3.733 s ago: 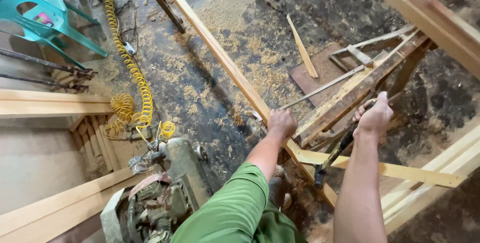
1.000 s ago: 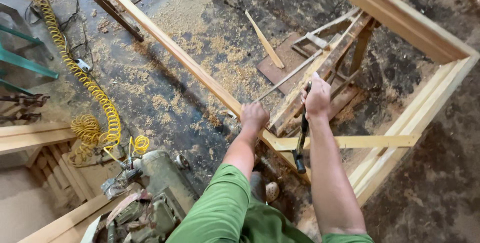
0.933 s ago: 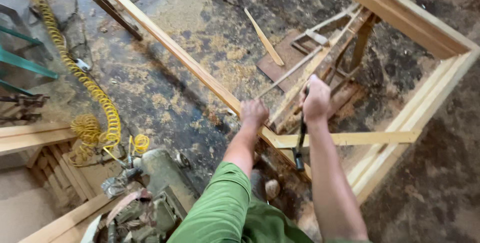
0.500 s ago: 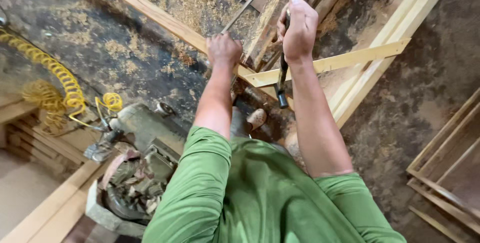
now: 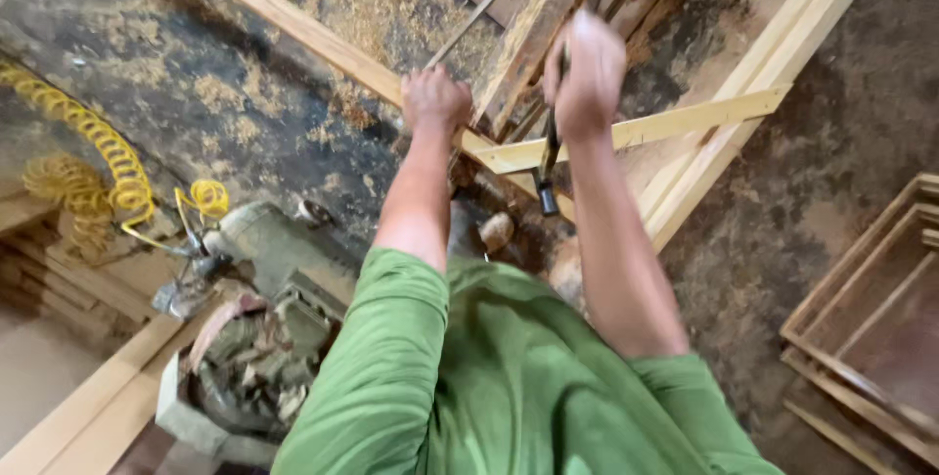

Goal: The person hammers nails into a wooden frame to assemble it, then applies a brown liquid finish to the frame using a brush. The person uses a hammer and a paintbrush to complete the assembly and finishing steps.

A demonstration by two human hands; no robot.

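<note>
Bare sawdust floor (image 5: pixel 245 113) lies open far left; the machine (image 5: pixel 254 338) and yellow coiled hose (image 5: pixel 108 157) crowd the near left.

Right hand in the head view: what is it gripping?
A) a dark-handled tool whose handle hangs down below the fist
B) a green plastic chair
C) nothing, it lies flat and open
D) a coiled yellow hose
A: the right hand is closed around a dark-handled tool that hangs below the fist across the pale wooden strip, while the coiled yellow hose lies on the floor far to the left.
</note>
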